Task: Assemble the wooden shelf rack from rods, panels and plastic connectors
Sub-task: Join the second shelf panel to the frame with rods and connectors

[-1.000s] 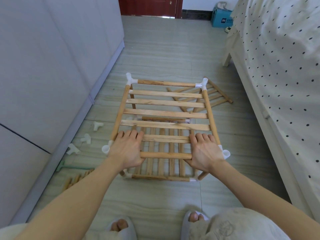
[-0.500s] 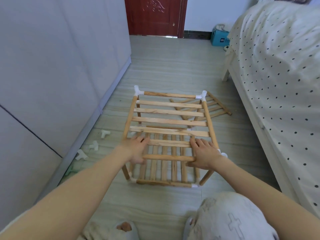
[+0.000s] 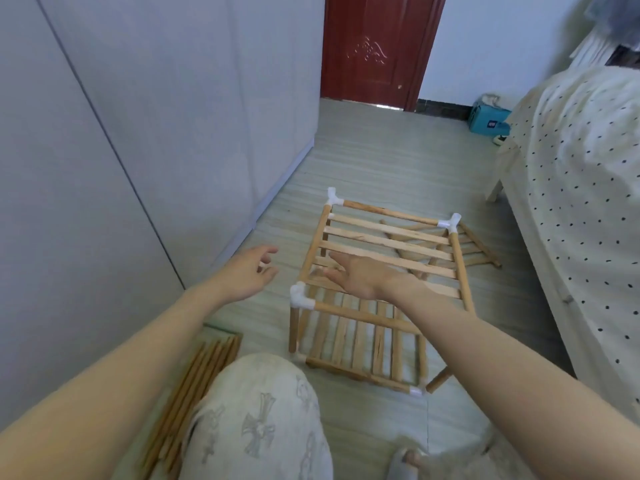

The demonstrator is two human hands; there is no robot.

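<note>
The two-tier wooden rack [image 3: 381, 247] stands on the floor ahead of me, its slatted panels joined by rods and white plastic corner connectors [image 3: 300, 296]. My left hand [image 3: 247, 270] hovers to the left of the rack, fingers loosely spread, holding nothing. My right hand [image 3: 360, 277] hangs over the top panel with fingers stretched out flat, holding nothing; I cannot tell if it touches the slats. A spare slatted panel [image 3: 474, 249] lies on the floor behind the rack's far right corner.
A bundle of loose wooden rods [image 3: 194, 386] lies on the floor at my left, beside my knee [image 3: 263, 417]. A grey wardrobe [image 3: 138, 133] lines the left side, a bed with dotted cover [image 3: 588, 202] the right. A red door [image 3: 374, 50] and a teal box [image 3: 488, 121] are at the back.
Both hands have let go of the rack's front rod and lifted off. The left hand moved out to the left of the rack. The view rose and swung left.
</note>
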